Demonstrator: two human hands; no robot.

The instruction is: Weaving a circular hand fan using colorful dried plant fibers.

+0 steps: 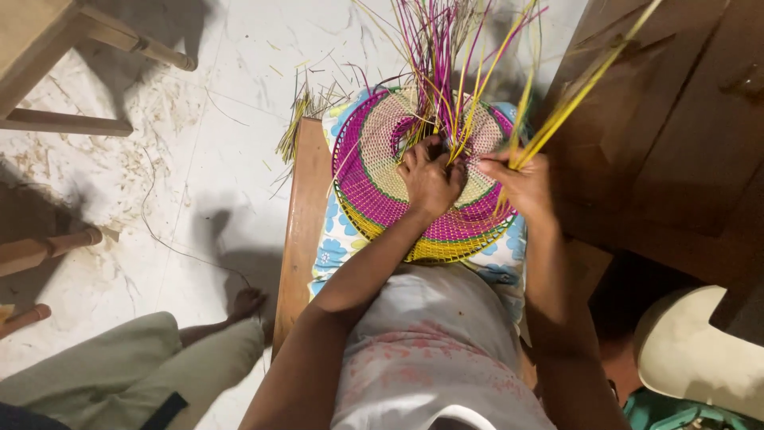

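A round woven basket [374, 179] in magenta, cream, green and yellow bands lies on a blue-flowered cushion [338, 239] in front of me. Loose magenta and yellow strands [446, 56] stick up from its middle. My left hand [430, 179] presses on the basket's centre, fingers closed around the base of the strands. My right hand [521, 183] is at the basket's right side, pinching a bundle of yellow strands [569, 103] that run up and to the right.
The cushion sits on a wooden bench [302, 215]. A dark wooden cabinet [684, 135] stands close on the right. Cut strands [298, 119] litter the white floor. Another person's leg and bare foot [239, 306] rest lower left. Wooden furniture legs [48, 247] are at left.
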